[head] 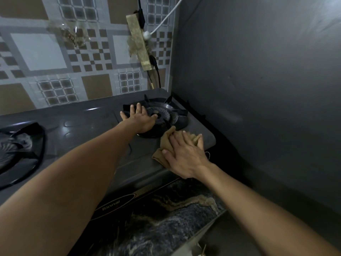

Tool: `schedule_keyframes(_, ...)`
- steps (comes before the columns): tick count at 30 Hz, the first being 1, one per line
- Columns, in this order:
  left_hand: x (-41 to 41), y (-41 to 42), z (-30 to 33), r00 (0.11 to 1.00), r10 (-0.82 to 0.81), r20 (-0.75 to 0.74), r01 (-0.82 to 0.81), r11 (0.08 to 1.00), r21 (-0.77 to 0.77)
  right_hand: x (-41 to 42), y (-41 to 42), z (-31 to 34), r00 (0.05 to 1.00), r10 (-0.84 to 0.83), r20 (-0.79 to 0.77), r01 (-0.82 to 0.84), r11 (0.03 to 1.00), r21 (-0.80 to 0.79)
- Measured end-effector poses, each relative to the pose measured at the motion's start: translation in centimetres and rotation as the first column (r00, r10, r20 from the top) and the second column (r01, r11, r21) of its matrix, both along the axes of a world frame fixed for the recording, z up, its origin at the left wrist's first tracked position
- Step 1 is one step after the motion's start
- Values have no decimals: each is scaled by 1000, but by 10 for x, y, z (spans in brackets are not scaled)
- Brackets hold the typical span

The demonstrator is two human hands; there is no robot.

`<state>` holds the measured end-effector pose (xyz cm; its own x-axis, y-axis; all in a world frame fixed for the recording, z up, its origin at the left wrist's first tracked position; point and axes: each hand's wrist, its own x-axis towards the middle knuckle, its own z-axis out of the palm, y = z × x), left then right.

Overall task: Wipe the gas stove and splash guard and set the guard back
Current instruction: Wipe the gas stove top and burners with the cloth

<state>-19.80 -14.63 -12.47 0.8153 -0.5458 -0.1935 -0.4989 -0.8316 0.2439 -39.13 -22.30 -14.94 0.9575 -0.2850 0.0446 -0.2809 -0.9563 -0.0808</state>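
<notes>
- Cloth [167,140]: tan, soft and limp; lies bunched on the gas stove's [88,124] front right corner; judged best pressed flat under the palm.
- Right hand [184,156]: grip spread flat, pressing the cloth.
- Left hand [141,118]: grip apart, fingers straight, resting on the right burner grate [173,115]; judged rigid, heavy, liftable.
- Splash guard [258,89]: dark sheet upright just beside the stove's right edge; judged thin, light.
</notes>
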Motion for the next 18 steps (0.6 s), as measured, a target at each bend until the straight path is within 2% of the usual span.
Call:
schedule_keyframes(3, 0, 0, 0, 1000, -8, 7, 8, 1000, 13, -8, -26, -3, 1000, -6, -10, 6, 1000, 17)
schedule_keyframes(8, 1, 1, -1, 1000, -25, 18, 25, 1000, -10, -4, -82, -8, 970, -244, 6, 244, 968, 56)
schedule_keyframes(11, 2, 1, -4, 999, -32, 39, 32, 999, -6, -2, -70, -23, 925, -342, 165, 315, 934, 171)
schedule_keyframes(13, 2, 1, -6, 998, -36, 48, 36, 999, -7, -5, -48, -35, 832, -468, 298, 400, 878, 262)
schedule_keyframes(15, 2, 0, -5, 999, -28, 45, 29, 999, -13, -9, -27, -42, 782, -540, 311, 454, 836, 308)
schedule_keyframes(18, 0, -1, -6, 999, -24, 46, 25, 1000, -11, -12, -17, -44, 803, -536, 260, 457, 835, 307)
